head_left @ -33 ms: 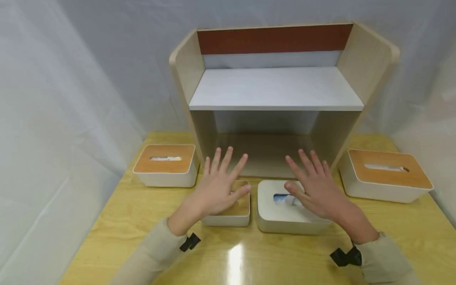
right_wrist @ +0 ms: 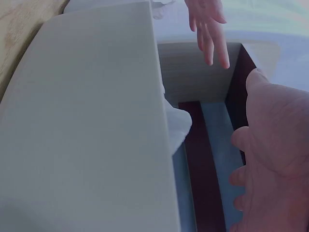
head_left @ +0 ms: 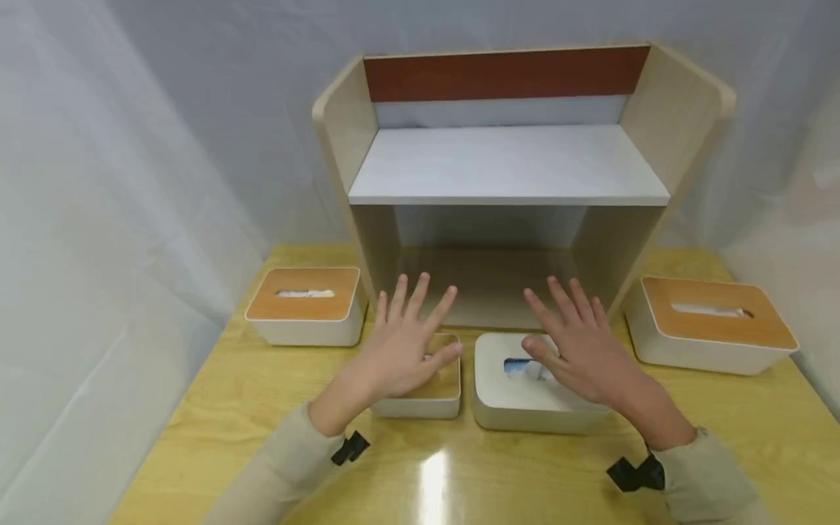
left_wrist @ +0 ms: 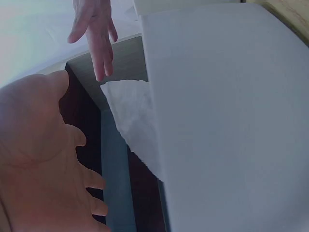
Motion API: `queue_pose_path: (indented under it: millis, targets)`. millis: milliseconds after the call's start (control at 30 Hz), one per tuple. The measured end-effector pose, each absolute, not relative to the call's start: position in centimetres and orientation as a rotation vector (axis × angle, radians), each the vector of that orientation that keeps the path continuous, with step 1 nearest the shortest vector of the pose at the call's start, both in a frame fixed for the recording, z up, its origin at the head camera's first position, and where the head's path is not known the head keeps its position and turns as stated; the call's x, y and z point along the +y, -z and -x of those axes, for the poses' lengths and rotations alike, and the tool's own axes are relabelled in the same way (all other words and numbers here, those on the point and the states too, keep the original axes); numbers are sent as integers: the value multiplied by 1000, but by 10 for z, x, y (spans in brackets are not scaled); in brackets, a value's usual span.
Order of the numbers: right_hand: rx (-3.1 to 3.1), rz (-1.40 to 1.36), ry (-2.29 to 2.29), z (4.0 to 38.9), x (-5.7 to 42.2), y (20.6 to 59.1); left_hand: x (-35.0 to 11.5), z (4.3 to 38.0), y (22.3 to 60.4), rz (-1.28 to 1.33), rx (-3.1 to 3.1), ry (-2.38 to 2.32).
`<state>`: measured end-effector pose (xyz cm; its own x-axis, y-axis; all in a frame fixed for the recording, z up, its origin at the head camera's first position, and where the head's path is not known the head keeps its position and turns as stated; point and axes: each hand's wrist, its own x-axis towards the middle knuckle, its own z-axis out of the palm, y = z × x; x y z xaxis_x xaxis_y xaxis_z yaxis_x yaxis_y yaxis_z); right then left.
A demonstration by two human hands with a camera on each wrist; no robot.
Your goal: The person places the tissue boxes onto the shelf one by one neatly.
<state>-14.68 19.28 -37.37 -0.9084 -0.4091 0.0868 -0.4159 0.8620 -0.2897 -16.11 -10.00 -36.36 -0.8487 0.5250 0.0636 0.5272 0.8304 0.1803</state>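
My left hand [head_left: 400,350] is held palm down with fingers spread over a small tissue box with a wooden lid [head_left: 448,379], covering much of that lid in the head view. My right hand [head_left: 584,357], also spread and holding nothing, hovers over the right part of an all-white tissue box [head_left: 488,390]. A tissue [head_left: 525,370] shows in its slot. Seen from the left wrist, a pale box wall [left_wrist: 227,121] fills the right side, with a white tissue [left_wrist: 133,116] rising past its edge. From the right wrist, another tissue [right_wrist: 177,125] pokes out beyond a box wall [right_wrist: 91,125].
Behind the hands stands a two-level shelf unit with a white upper board [head_left: 512,160] and a red-brown back strip [head_left: 505,74]. Wood-lidded tissue boxes flank it, one at left [head_left: 305,332] and one at right [head_left: 715,350]. All stand on a yellow wooden table [head_left: 216,430].
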Motion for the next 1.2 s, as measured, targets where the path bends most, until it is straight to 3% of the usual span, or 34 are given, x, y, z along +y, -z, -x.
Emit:
queue_pose_path:
  millis: [400,1200]
  targets:
    - [-2983,-729,-601,137,182,383,-109,150,372,828,-3036,361]
    - [-2469,-689,-1980,85,126,381,-156,125,372,688,-2870,766]
